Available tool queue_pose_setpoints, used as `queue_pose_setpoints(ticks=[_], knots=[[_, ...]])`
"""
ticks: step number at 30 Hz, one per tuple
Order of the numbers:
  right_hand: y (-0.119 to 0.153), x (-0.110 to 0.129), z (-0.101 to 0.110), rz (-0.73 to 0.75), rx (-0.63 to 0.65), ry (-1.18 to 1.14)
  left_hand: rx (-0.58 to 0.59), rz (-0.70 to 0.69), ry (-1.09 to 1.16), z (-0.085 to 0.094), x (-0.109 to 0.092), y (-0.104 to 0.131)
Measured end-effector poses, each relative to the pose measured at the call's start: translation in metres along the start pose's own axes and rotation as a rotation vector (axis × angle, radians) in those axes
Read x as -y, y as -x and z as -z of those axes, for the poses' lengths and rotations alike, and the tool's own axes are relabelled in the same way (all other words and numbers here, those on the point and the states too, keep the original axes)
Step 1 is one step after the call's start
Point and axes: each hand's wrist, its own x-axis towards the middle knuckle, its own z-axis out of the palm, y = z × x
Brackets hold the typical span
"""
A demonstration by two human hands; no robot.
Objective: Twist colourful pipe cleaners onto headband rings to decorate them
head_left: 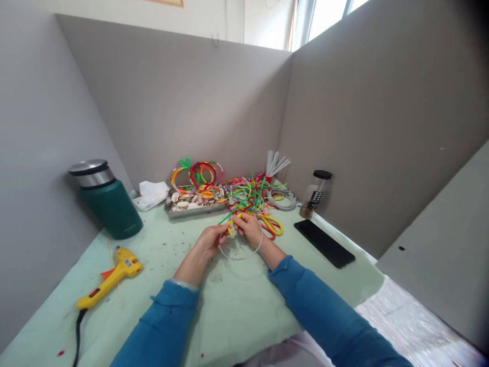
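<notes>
My left hand (211, 241) pinches a white wire ring (234, 258) beside a short yellow pipe cleaner (230, 229). Fingers of my right hand (249, 230) are closed on the yellow pipe cleaner at the ring's upper side; the ring's right part passes by this hand. The hoop hangs just over the table, and its top is partly hidden by the fingers. Just behind the hands lies a tangled pile of coloured pipe cleaners (250, 191), with a green one reaching toward my left fingers. Yellow-handled scissors (275, 225) rest by my right hand.
A metal tray (198, 210) of shells carries colourful rings (202, 176). Around stand a green flask (110, 209), white tissue (153, 192), a coil of grey wire (286, 200), glue sticks (274, 165) and a jar (315, 196). A yellow glue gun (110, 280) and black phone (324, 243) lie outward.
</notes>
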Motion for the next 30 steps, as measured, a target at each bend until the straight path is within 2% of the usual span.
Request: queue_pose_setpoints(ticks=[3, 8, 14, 17, 23, 30], knots=[[0.000, 0.001, 0.000, 0.004, 0.007, -0.013, 0.014, -0.017, 0.010, 0.000, 0.000, 0.000], [0.000, 0.001, 0.000, -0.002, -0.010, -0.064, 0.002, -0.144, -0.052, 0.001, 0.001, 0.000], [-0.002, -0.002, 0.000, -0.004, -0.018, -0.070, -0.042, -0.234, -0.222, 0.003, 0.006, -0.006], [-0.002, -0.002, 0.000, 0.002, -0.013, -0.054, -0.084, -0.303, -0.356, 0.004, 0.008, -0.009], [-0.001, 0.001, 0.000, -0.014, -0.015, -0.029, -0.255, -0.440, -0.647, 0.006, 0.013, -0.014], [-0.001, 0.001, 0.000, 0.002, -0.020, -0.060, -0.307, -0.543, -0.832, 0.006, 0.011, -0.012]])
